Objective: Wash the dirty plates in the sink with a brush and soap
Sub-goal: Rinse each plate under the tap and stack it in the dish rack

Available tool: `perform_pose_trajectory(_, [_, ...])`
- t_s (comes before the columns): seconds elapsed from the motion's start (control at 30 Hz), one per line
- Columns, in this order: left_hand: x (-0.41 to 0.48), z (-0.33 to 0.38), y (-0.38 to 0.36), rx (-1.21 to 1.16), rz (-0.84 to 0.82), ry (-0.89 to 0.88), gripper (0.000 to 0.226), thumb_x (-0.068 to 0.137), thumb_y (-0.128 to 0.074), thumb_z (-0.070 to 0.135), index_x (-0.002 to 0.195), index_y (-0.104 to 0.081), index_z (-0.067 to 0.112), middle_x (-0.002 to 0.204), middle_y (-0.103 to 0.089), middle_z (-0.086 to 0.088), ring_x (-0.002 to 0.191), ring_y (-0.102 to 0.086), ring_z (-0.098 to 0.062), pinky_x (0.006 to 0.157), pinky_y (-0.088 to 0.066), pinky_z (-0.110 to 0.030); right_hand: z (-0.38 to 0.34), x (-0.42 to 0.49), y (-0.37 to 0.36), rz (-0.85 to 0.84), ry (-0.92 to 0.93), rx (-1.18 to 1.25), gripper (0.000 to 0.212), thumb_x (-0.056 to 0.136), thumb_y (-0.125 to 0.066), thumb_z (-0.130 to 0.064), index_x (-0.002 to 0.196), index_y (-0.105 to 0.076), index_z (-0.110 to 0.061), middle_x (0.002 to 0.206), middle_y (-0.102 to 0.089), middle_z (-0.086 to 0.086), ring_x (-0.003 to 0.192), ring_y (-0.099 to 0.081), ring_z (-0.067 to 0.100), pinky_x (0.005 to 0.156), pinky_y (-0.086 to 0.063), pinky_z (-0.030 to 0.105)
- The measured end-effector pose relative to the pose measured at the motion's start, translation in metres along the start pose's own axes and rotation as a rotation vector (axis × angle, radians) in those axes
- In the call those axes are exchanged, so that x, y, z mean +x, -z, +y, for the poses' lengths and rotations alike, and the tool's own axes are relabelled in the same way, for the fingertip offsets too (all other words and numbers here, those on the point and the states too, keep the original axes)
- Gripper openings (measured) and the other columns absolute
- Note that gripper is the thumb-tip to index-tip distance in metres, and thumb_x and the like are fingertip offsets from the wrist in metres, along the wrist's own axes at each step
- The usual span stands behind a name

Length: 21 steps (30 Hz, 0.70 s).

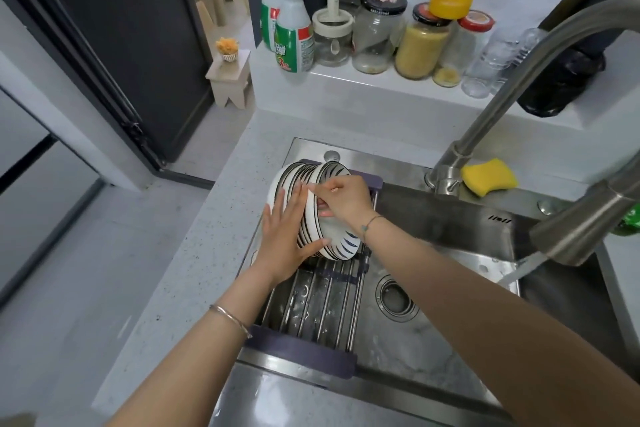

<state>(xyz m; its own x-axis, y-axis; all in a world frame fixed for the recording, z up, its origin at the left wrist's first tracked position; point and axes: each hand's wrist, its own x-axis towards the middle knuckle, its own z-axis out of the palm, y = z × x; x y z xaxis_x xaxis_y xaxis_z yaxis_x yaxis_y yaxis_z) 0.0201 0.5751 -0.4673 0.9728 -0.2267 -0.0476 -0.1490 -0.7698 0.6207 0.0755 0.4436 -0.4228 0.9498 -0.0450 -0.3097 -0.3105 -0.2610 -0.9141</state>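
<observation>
A steel faucet [502,107] arches in from 2 o'clock over the sink [398,350], and water [526,267] runs from its head at 3 o'clock. Beside its base lies a yellow sponge [488,177]. On the ledge at 12 o'clock stand jars [377,35] and two bottles [294,31]. A rack [301,354] covers the left part of the sink, and the drain [396,298] is just right of it.

The plates [304,173] stand on edge on the far end of the rack, next to the bench [194,253]. The stack runs roughly from 9 to 3 o'clock, with the striped outsides turned toward 4 o'clock. The left hand [282,236] lies flat on the 9 o'clock face, fingers straight. The right hand [346,198] curls over the rim of the 3 o'clock plate and grips it.
</observation>
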Motion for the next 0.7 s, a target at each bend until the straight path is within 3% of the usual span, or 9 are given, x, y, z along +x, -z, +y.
perform_pose_trajectory(0.13, [-0.001, -0.002, -0.003, 0.02, 0.013, -0.011, 0.101, 0.086, -0.059, 0.054, 0.154, 0.009, 0.024, 0.157, 0.018, 0.014, 0.148, 0.019, -0.016, 0.119, 0.012, -0.043, 0.004, -0.011, 0.009, -0.047, -0.011, 0.069, 0.02, 0.087, -0.07, -0.021, 0.091, -0.07, -0.001, 0.08, -0.066, 0.006, 0.069, -0.062, 0.012, 0.061, -0.055, 0.022])
perform_pose_trajectory(0.2, [-0.001, -0.002, -0.002, -0.002, 0.036, -0.006, 0.098, 0.087, -0.062, 0.051, 0.156, 0.001, 0.023, 0.16, 0.008, 0.012, 0.149, 0.013, -0.015, 0.12, 0.008, -0.041, 0.007, -0.02, 0.02, -0.063, -0.061, 0.159, 0.015, 0.09, -0.065, -0.022, 0.093, -0.069, -0.008, 0.081, -0.067, 0.001, 0.07, -0.062, 0.01, 0.063, -0.054, 0.02])
perform_pose_trajectory(0.3, [-0.009, 0.016, 0.0, -0.23, 0.212, 0.025, 0.074, 0.089, -0.067, 0.034, 0.151, -0.031, 0.019, 0.154, -0.031, 0.01, 0.145, -0.023, -0.009, 0.12, -0.018, -0.028, 0.02, -0.046, 0.049, -0.021, -0.109, 0.227, 0.02, 0.093, -0.061, -0.027, 0.099, -0.068, -0.009, 0.082, -0.07, -0.004, 0.071, -0.065, 0.009, 0.062, -0.055, 0.019])
perform_pose_trajectory(0.4, [-0.028, 0.048, -0.008, -0.395, 0.382, 0.004, 0.04, 0.09, -0.068, 0.024, 0.128, -0.057, 0.022, 0.124, -0.06, 0.011, 0.114, -0.053, 0.0, 0.098, -0.038, -0.013, 0.051, -0.087, 0.092, -0.017, -0.111, 0.217, 0.02, 0.093, -0.06, -0.028, 0.097, -0.07, -0.011, 0.087, -0.074, 0.0, 0.072, -0.069, 0.01, 0.06, -0.054, 0.021])
perform_pose_trajectory(0.47, [-0.036, 0.071, -0.026, -0.477, 0.309, -0.01, 0.02, 0.089, -0.07, 0.017, 0.108, -0.065, 0.022, 0.096, -0.068, 0.007, 0.088, -0.06, 0.0, 0.082, -0.045, -0.014, 0.077, -0.119, 0.128, 0.038, -0.132, 0.219, 0.016, 0.093, -0.06, -0.021, 0.097, -0.07, -0.009, 0.092, -0.074, 0.007, 0.072, -0.07, 0.013, 0.059, -0.054, 0.021])
perform_pose_trajectory(0.53, [-0.039, 0.096, -0.053, -0.526, 0.096, -0.004, 0.013, 0.088, -0.071, 0.015, 0.096, -0.066, 0.023, 0.075, -0.064, 0.009, 0.068, -0.057, 0.0, 0.068, -0.047, -0.017, 0.103, -0.153, 0.168, 0.149, -0.163, 0.201, 0.008, 0.091, -0.062, -0.014, 0.092, -0.069, -0.011, 0.089, -0.074, 0.01, 0.07, -0.07, 0.016, 0.059, -0.055, 0.023])
perform_pose_trajectory(0.7, [-0.042, 0.164, -0.127, -0.44, -0.221, -0.074, 0.011, 0.089, -0.068, 0.021, 0.094, -0.066, 0.03, 0.073, -0.064, 0.01, 0.062, -0.056, 0.001, 0.066, -0.05, -0.025, 0.163, -0.231, 0.272, 0.396, -0.238, 0.103, 0.007, 0.089, -0.063, -0.007, 0.087, -0.069, -0.008, 0.077, -0.074, 0.006, 0.058, -0.067, 0.008, 0.051, -0.052, 0.016])
